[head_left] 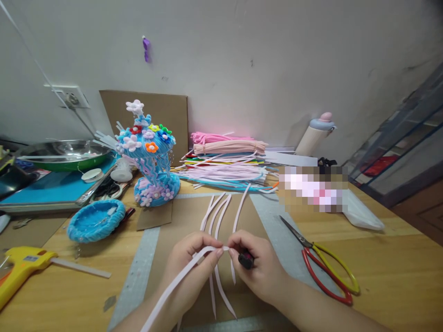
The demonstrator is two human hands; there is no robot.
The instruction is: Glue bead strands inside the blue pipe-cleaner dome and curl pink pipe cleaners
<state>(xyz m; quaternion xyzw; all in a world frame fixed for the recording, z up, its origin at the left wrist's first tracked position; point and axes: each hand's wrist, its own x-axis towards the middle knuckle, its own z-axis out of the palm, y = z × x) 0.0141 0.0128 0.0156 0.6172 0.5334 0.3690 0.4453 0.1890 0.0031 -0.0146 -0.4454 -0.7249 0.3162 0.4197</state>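
A pale lavender pipe cleaner [169, 287] runs up from the lower edge of the view. My left hand [188, 267] pinches it near its tip between thumb and finger. The tip itself is between the thumb and fingers of my right hand [259, 267], close beside the left. Tucked in my right palm is a tool with a black end [246, 260]; its kind is mostly hidden. Under both hands, several more lavender pipe cleaners [240, 208] lie lengthwise on a brown cardboard sheet [173, 221].
Scissors [311, 246] lie open at right. At left are a yellow glue gun [31, 263], a blue fuzzy bowl shape [93, 221] and a flower-covered jellyfish-like figure [147, 143]. Bundled pipe cleaners [224, 161] and a bottle [313, 136] are along the wall.
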